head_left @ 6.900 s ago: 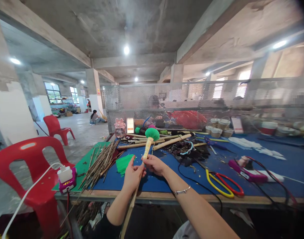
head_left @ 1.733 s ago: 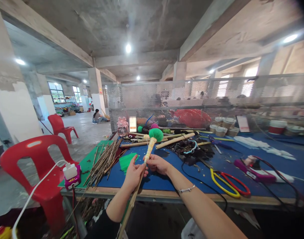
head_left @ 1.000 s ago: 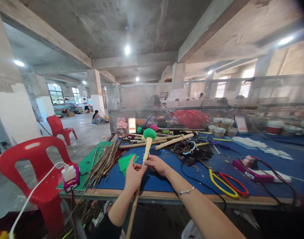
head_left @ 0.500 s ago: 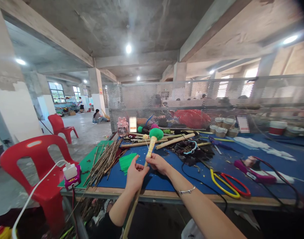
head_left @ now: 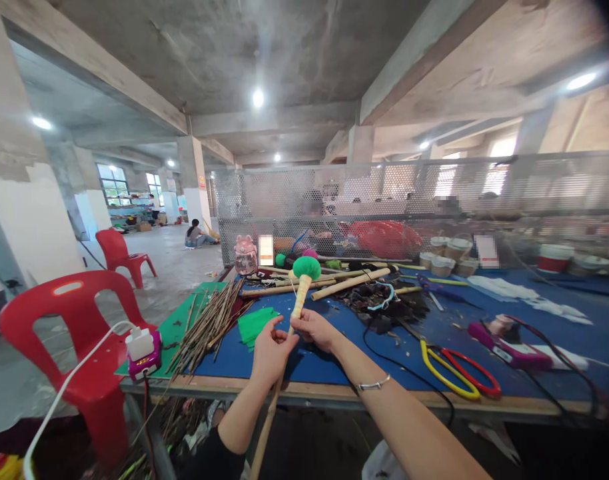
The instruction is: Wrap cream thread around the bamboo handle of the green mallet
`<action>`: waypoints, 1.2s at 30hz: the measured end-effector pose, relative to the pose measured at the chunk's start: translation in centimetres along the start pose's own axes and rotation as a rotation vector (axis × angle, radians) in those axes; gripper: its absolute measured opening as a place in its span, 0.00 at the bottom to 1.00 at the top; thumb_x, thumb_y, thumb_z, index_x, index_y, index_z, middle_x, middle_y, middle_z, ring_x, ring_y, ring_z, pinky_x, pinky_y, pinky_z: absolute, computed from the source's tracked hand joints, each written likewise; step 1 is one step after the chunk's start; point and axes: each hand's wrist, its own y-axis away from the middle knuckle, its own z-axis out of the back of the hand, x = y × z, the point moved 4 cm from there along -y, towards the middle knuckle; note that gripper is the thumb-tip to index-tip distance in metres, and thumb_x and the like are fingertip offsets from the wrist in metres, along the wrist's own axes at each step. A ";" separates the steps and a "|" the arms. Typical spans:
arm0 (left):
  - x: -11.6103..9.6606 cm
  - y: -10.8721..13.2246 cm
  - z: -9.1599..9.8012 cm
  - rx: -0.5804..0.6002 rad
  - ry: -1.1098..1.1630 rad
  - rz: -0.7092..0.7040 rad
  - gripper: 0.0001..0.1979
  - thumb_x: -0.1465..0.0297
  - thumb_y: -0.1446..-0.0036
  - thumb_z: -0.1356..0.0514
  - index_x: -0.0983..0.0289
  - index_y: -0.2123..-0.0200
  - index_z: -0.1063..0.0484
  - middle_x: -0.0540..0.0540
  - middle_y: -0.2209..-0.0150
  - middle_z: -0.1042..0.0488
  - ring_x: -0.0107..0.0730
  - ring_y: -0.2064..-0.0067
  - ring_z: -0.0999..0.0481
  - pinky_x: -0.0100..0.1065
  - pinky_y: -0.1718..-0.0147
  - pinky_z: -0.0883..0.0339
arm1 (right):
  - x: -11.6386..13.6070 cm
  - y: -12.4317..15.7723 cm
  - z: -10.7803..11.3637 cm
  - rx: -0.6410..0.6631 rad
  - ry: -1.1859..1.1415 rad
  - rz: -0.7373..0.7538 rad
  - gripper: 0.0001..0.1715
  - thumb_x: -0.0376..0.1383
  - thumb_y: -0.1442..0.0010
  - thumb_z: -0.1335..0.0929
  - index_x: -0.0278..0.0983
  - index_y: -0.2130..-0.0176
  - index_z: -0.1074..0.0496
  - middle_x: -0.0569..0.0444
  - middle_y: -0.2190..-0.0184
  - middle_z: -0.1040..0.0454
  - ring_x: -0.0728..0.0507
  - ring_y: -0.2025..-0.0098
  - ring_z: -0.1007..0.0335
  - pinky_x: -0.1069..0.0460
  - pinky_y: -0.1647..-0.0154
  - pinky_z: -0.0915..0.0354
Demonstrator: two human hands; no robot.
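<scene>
I hold a long bamboo stick [head_left: 267, 427] upright over the near edge of the blue table [head_left: 329, 367]. Its top carries a round green felt head [head_left: 306, 267] above a pale wrapped neck [head_left: 298, 305]. My left hand [head_left: 270, 349] is closed round the stick just below the wrap. My right hand [head_left: 313, 329] pinches the stick at the lower end of the wrap, thumb and fingers pressed together, a silver bracelet [head_left: 372, 383] on its wrist.
A bundle of thin sticks [head_left: 209, 322] and green felt pieces [head_left: 254, 325] lie left of my hands. Yellow and red scissors [head_left: 459, 377], a purple glue gun [head_left: 504, 350], thick bamboo rods [head_left: 347, 283] and dark scraps lie right. A red chair [head_left: 69, 333] with a charger stands left. People work behind mesh.
The stick's green head has swayed slightly left and right between frames. Both hands keep their grip at the wrapped neck, the fingers shifting a little.
</scene>
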 end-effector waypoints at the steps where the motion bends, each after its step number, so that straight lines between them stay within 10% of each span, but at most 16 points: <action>1: 0.0 0.1 0.0 0.012 0.018 0.010 0.30 0.64 0.59 0.35 0.68 0.52 0.38 0.47 0.79 0.31 0.24 0.79 0.32 0.26 0.77 0.39 | 0.1 0.1 -0.1 0.005 -0.017 0.004 0.21 0.42 0.56 0.28 0.36 0.71 0.42 0.68 0.87 0.48 0.58 0.87 0.63 0.57 0.87 0.67; 36: -0.3 0.0 0.2 0.061 0.137 0.097 0.43 0.62 0.57 0.36 0.70 0.41 0.52 0.47 0.80 0.31 0.24 0.80 0.33 0.27 0.78 0.39 | -0.1 0.3 -0.4 0.088 -0.055 -0.039 0.21 0.41 0.57 0.28 0.36 0.69 0.41 0.68 0.87 0.50 0.58 0.86 0.63 0.58 0.86 0.67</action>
